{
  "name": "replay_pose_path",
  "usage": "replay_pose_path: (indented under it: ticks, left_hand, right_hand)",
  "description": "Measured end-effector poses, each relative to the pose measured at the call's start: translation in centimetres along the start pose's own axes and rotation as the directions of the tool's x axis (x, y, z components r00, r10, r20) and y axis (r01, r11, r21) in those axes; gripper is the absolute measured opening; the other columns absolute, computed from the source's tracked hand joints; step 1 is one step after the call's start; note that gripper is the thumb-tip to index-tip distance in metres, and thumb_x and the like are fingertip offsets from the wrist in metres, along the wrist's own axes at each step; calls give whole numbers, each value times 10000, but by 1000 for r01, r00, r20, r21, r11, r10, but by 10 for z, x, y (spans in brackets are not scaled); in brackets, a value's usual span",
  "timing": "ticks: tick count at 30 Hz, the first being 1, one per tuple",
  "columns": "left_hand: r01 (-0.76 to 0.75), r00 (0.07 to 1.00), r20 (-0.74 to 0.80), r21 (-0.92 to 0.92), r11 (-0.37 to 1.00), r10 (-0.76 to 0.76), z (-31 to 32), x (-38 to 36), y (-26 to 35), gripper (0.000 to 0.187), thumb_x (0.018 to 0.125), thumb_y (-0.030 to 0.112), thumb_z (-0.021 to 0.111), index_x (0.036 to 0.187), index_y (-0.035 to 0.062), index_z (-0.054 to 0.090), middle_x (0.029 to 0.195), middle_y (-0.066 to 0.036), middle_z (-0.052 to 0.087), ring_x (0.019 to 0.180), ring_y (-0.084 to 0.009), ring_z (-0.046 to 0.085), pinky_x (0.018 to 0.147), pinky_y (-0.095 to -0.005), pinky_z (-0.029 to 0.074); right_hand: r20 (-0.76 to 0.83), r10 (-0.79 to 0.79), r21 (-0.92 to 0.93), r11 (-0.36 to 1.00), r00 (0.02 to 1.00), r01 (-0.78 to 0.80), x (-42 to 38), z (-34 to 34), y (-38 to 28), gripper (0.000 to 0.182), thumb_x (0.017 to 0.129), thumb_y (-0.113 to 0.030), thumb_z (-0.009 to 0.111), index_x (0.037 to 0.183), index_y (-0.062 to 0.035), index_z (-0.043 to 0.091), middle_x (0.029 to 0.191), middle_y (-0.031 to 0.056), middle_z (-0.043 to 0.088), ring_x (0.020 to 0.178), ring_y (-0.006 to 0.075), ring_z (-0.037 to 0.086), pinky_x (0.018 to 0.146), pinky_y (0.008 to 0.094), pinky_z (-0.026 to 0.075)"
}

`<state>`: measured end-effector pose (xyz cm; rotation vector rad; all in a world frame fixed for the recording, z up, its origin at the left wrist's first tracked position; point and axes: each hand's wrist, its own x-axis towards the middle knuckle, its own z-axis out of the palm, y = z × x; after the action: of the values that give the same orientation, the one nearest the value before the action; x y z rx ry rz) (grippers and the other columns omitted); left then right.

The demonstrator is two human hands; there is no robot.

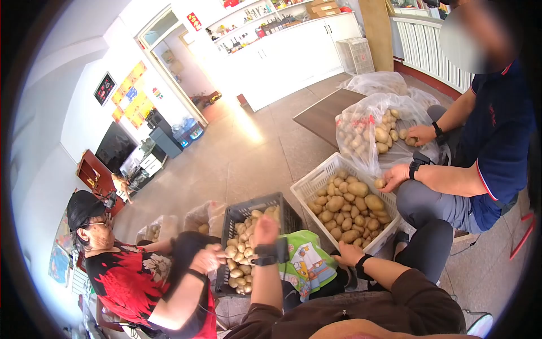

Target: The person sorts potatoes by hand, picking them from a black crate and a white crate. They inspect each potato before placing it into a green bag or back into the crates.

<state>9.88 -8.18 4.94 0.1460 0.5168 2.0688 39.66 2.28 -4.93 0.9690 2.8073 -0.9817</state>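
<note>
My left hand [266, 229], blurred by motion, is over the dark crate [291, 212] of potatoes [241, 247]; its fingers and anything in them cannot be made out. Beside the near corner of the white crate [309, 189] is my right hand [349, 254], with its visible fingers apart and no object seen in it. More potatoes [339, 206] of mixed sizes fill the white crate. A green printed cloth [306, 263] lies between the two crates, over my leg.
On the left, a co-worker in red and black [132, 279] reaches to the dark crate. At right another co-worker [497, 141] holds a potato [380, 183] near the white crate, beside a clear bag [353, 121] of potatoes. Behind it lies a brown board [324, 116].
</note>
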Motion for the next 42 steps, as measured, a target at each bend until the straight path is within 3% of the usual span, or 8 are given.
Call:
replay_pose_path:
  ticks: [5,7,12,21,26,30,34,42]
  left_hand:
    - [246,952,-165,-86,965,-257,29,14,-100,184,866,167,463,769,32,541,732,-82,581,679,-207,550,654,-325,470]
    - [390,918,-168,217,895,-359,6,30,-127,211,875,206,459,790,27,532,739,-104,580,727,-220,556,660,-341,464]
    - [506,769,-513,123,854,-382,-1,19,-176,152,850,180,484,808,34,479,823,-100,539,822,-234,541,731,-399,442]
    - [452,793,-549,238,860,-265,-3,15,-180,124,857,176,478,842,54,467,861,-75,527,867,-220,529,729,-396,445]
    - [458,807,-519,245,855,-283,-3,15,-180,121,859,171,479,897,57,461,905,-74,511,893,-216,517,727,-391,448]
    - [473,801,-515,232,850,-305,-9,14,-179,128,863,170,469,921,56,459,941,-71,505,906,-216,514,739,-387,442]
    - [479,796,-523,236,846,-304,-4,16,-179,131,869,175,466,923,56,461,931,-68,512,911,-212,516,751,-376,437]
    - [463,818,-493,253,850,-298,-5,24,-182,136,869,180,465,915,52,465,913,-70,517,897,-212,520,740,-376,444]
  right_hand:
    - [12,15,218,976,1000,-17,33,13,23,477,758,-425,550,915,25,550,830,238,600,812,376,581,736,424,451]
    - [-20,-10,263,965,1000,15,48,13,34,454,744,-420,553,868,14,597,791,224,609,787,364,589,719,410,461]
    - [-107,-10,158,987,994,27,81,-4,49,373,691,-344,600,858,-12,615,835,200,615,805,336,593,708,376,474]
    - [63,174,121,976,983,-181,135,-2,54,412,639,-301,663,885,25,606,835,204,615,831,307,598,726,370,472]
    - [167,331,66,936,929,-346,125,-29,14,576,700,-382,612,1078,48,549,1176,233,491,1070,280,513,870,333,415]
    - [226,409,6,907,884,-421,133,-24,19,471,754,-298,577,1130,-18,529,1180,207,491,1077,292,501,880,350,414]
    - [42,404,-38,915,914,-403,166,36,78,375,737,-197,591,1094,-101,530,1142,178,505,1031,309,527,859,401,432]
    - [115,454,-81,891,884,-447,161,35,61,402,768,-300,560,1098,-73,527,1052,169,558,1002,303,546,834,383,438]
